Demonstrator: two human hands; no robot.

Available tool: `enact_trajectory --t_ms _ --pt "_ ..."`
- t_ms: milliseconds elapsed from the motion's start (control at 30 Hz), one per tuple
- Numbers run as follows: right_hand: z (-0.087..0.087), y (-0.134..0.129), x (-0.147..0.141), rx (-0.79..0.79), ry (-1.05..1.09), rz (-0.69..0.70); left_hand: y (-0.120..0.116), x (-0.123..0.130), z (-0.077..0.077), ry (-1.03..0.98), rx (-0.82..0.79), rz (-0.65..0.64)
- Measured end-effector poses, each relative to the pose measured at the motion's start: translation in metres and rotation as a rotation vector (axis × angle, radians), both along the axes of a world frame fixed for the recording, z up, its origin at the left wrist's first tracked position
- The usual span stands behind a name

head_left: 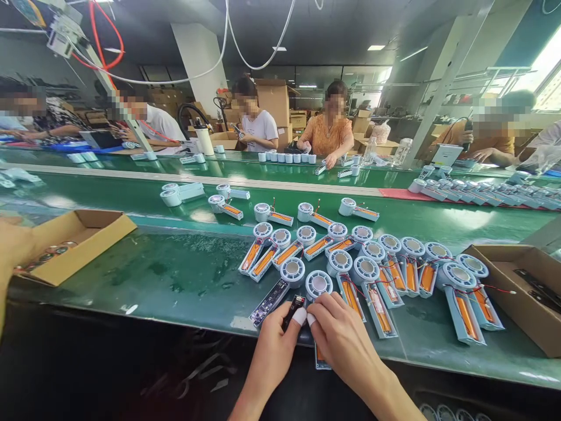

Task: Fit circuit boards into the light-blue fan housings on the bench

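My left hand (277,338) is closed round a small dark circuit board (294,311) with a pale connector at its top end. Beside it, my right hand (344,333) has thumb and fingers pinched together, white covers on the fingertips; what they hold is hidden. Under my hands lies a light blue handheld fan (319,285), its handle with an orange battery partly covered by my right hand. Just left of it rests another fan (292,271), a circuit board (269,303) fitted over its handle.
Several open fans (368,270) with orange batteries and loose red wires crowd the bench to the right. A cardboard box (521,292) stands right, another box (83,245) left, with another person's hand (17,245) beside it. Co-workers sit across the green belt (197,175).
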State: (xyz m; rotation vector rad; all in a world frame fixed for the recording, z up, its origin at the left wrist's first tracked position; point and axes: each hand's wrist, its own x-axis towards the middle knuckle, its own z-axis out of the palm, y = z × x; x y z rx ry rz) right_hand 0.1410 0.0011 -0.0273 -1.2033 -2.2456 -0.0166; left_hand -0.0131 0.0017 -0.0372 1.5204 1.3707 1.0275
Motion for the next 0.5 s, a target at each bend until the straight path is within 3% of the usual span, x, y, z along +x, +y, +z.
enact_trajectory --t_ms 267,500 --pt "-0.0047 0.0053 0.0036 0.135 0.009 0.001 -0.0005 0.0004 -0.0004 0.015 -0.082 -0.029" --pt "-0.0046 0.0070 -0.0019 0.054 0.116 -0.091 -0.0048 -0.0013 0.0041 0.176 0.091 -0.040"
